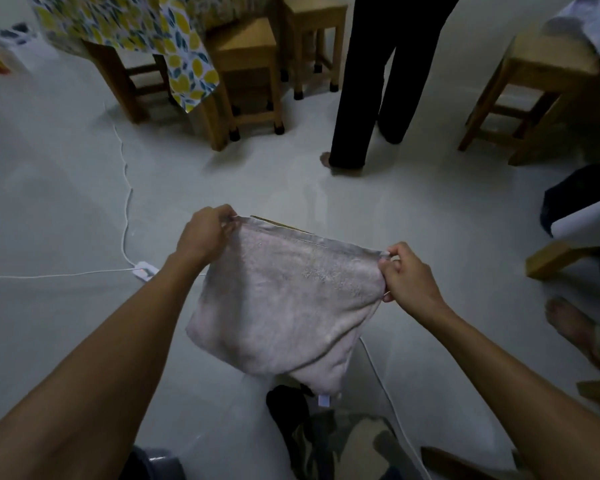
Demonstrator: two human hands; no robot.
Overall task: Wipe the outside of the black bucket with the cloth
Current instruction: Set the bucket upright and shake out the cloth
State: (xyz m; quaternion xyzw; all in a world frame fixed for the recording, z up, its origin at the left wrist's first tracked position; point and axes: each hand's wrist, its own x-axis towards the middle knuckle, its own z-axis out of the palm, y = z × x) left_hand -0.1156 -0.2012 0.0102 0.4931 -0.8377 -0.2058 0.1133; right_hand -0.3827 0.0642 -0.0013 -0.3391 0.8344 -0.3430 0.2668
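Observation:
A pale grey-pink terry cloth (288, 299) hangs spread out in front of me above the floor. My left hand (205, 233) pinches its upper left corner, and my right hand (407, 277) pinches its upper right corner. The cloth sags to a point with a small white tag near the bottom. A dark rounded rim (160, 462) shows at the bottom edge under my left forearm; I cannot tell whether it is the black bucket.
A person in black trousers (371, 98) stands ahead, barefoot. Wooden stools (250, 74) and a table with a lemon-print cloth (136, 26) stand at the back, another stool (541, 84) at right. A white power strip (142, 270) and cables lie on the floor.

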